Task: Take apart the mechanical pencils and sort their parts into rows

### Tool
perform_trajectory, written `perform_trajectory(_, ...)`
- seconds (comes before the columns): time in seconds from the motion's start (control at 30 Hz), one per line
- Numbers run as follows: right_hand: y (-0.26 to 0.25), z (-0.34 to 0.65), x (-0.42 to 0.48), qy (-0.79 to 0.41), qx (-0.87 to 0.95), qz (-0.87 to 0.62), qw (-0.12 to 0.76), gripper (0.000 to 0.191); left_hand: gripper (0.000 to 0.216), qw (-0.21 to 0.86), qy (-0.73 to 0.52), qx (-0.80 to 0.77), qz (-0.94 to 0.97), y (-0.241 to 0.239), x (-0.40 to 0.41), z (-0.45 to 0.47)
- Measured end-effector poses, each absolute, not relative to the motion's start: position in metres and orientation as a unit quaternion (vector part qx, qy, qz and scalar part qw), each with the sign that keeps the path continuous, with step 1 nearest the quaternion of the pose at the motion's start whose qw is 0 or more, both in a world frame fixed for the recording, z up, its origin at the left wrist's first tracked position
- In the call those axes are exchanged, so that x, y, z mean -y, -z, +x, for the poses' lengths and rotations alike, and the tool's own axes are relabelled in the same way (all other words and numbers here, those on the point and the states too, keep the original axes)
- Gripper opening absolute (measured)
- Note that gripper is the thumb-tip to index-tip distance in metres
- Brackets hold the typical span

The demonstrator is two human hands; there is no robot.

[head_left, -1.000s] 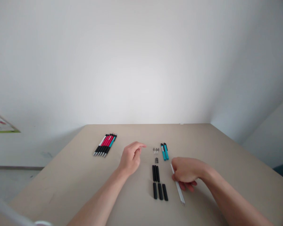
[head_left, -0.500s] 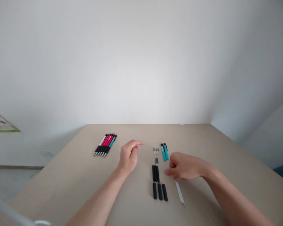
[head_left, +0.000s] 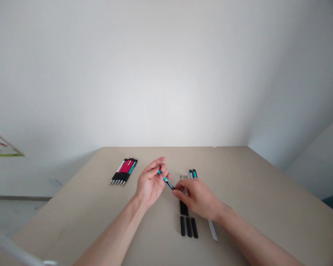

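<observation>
A blue pen barrel (head_left: 165,179) with a black end slants between my two hands above the table. My left hand (head_left: 151,183), palm turned up, has its fingers curled round the barrel's upper part. Thumb and fingertips of my right hand (head_left: 195,194) pinch the black lower end. Partly covered by the right hand, two more blue pen barrels (head_left: 194,173) lie behind it. Small metal pen tips (head_left: 181,176) show just beyond its fingers. Black tubes (head_left: 182,208) lie under and beside that hand, and several thin white refills (head_left: 214,234) stick out below the wrist.
A row of finished-looking pens (head_left: 124,171), red, white and blue with black grips, lies at the left back. Three short black grips (head_left: 188,226) lie near the front. The beige table (head_left: 80,221) meets a white wall (head_left: 166,74) at the back.
My right hand has moved left from above the white refills to the barrel's black end. My left hand has turned palm up, so the blue barrel in it now shows.
</observation>
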State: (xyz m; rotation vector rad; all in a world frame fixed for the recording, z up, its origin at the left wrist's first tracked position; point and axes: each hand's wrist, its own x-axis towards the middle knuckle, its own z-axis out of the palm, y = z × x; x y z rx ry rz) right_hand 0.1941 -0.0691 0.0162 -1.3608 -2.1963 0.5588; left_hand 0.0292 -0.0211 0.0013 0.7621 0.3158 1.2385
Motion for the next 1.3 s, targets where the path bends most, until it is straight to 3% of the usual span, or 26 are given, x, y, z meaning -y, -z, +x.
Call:
perform_trajectory(0.23,-0.019,0.201,0.065,-0.157,0.749,-0.54,0.351,0.028,0.025,0.747,-0.55,-0.213,0.307,0.001,0.017,0.031)
perform_trajectory(0.4,-0.017,0.209,0.059,-0.132,0.689,-0.575,0.42,0.03,0.014,0.77,-0.471,-0.28,0.327,0.012,0.015,0.035)
perform_trajectory(0.8,-0.01,0.212,0.052,-0.212,0.574,-0.58,0.538,0.039,0.009,0.769,-0.397,-0.312,0.393,0.018,0.018,0.037)
perform_trajectory(1.03,-0.014,0.218,0.046,-0.218,0.502,-0.561,0.621,0.041,0.036,0.784,-0.407,-0.31,0.35,0.015,0.018,0.036)
perform_trajectory(1.2,-0.013,0.22,0.043,-0.221,0.482,-0.533,0.659,0.035,0.017,0.765,-0.419,-0.317,0.373,0.015,0.019,0.037)
perform_trajectory(1.3,-0.013,0.221,0.043,-0.224,0.49,-0.512,0.669,0.031,0.018,0.74,-0.422,-0.313,0.42,0.018,0.02,0.038)
